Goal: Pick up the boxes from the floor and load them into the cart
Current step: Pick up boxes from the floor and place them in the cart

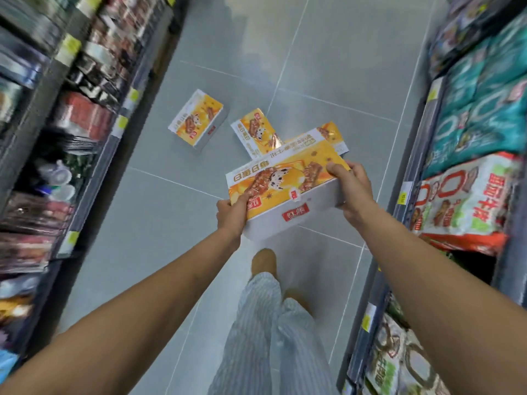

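I log: left hand (231,215) and right hand (352,189) clasp an orange snack box (285,192) by opposite ends; a second box (196,121) lies on the floor (159,223).

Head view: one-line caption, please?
Left hand and right hand hold a yellow box; other boxes lie on the floor.
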`<act>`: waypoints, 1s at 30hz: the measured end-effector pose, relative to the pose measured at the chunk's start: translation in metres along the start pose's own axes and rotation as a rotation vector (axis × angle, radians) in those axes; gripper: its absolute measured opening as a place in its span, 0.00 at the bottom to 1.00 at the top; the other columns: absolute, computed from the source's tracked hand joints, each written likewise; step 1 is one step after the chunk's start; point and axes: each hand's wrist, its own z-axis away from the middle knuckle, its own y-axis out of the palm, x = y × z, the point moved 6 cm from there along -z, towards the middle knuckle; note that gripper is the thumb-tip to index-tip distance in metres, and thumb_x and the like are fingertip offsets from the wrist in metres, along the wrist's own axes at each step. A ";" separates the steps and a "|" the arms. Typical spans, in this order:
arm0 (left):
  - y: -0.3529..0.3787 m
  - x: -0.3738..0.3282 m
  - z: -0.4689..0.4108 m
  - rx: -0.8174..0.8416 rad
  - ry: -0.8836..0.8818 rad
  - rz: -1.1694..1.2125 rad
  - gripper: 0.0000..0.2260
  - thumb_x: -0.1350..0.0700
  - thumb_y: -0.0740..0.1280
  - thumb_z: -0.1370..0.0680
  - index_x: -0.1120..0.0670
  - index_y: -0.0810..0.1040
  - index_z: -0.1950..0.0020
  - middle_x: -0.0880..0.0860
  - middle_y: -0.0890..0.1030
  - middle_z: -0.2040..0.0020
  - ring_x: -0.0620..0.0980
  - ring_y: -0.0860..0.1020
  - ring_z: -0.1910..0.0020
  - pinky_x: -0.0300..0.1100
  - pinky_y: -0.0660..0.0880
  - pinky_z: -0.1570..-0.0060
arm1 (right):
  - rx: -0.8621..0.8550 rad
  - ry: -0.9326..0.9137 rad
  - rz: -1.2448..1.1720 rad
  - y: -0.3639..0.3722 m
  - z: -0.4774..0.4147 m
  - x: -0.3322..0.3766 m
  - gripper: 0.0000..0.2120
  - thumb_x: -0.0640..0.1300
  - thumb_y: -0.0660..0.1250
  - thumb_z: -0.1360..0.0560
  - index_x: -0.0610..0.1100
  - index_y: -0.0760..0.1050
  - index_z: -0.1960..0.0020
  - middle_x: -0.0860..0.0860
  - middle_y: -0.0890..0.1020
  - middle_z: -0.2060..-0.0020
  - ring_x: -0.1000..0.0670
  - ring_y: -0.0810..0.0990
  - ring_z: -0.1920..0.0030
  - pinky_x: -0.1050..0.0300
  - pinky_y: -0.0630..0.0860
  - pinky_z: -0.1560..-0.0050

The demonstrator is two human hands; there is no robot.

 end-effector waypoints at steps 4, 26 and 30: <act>-0.046 0.008 0.052 -0.078 -0.027 0.074 0.29 0.39 0.68 0.29 0.55 0.64 0.37 0.57 0.77 0.40 0.55 0.78 0.43 0.51 0.76 0.44 | 0.111 -0.028 0.028 0.018 0.052 0.025 0.09 0.44 0.71 0.28 0.51 0.74 0.50 0.52 0.80 0.59 0.52 0.78 0.63 0.58 0.74 0.61; -0.374 0.183 0.314 0.224 0.069 0.323 0.20 0.37 0.54 0.22 0.49 0.78 0.52 0.49 0.85 0.60 0.47 0.83 0.64 0.42 0.81 0.57 | 0.972 -0.018 0.762 0.248 0.428 -0.030 0.04 0.40 0.66 0.24 0.48 0.74 0.57 0.52 0.80 0.67 0.53 0.79 0.63 0.53 0.75 0.60; -0.433 0.256 0.350 0.169 0.039 0.526 0.19 0.40 0.58 0.22 0.54 0.78 0.54 0.51 0.84 0.65 0.47 0.83 0.69 0.40 0.81 0.64 | 1.057 -0.041 0.841 0.292 0.505 -0.082 0.05 0.41 0.66 0.25 0.48 0.75 0.60 0.51 0.77 0.66 0.51 0.75 0.60 0.53 0.70 0.58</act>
